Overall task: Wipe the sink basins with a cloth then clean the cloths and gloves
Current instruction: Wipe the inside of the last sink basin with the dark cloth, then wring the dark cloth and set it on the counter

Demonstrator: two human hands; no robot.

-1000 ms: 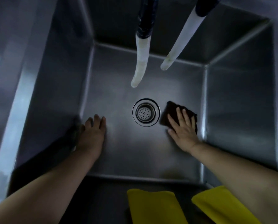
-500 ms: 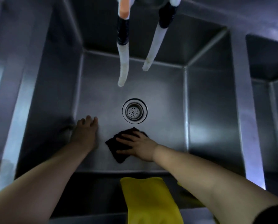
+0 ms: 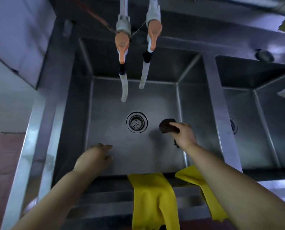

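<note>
A deep steel sink basin (image 3: 115,146) lies below me with a round drain (image 3: 136,122) in its floor. My right hand (image 3: 185,135) grips a bunched dark cloth (image 3: 167,125), lifted off the floor to the right of the drain; a tail of the cloth hangs under the wrist. My left hand (image 3: 95,157) hovers low at the basin's near left, fingers loosely bent, holding nothing. Two yellow rubber gloves hang over the front rim, one (image 3: 151,200) in the middle and one (image 3: 204,188) partly behind my right forearm.
Two taps with orange handles (image 3: 122,45) and white hoses (image 3: 124,90) hang over the basin's back. A second basin (image 3: 262,130) lies to the right past a steel divider (image 3: 221,122). A steel ledge and wall bound the left side.
My right hand gathered the cloth from flat on the floor in front of the drain and lifted it to the right. My left hand came off the basin floor. The view pulled back.
</note>
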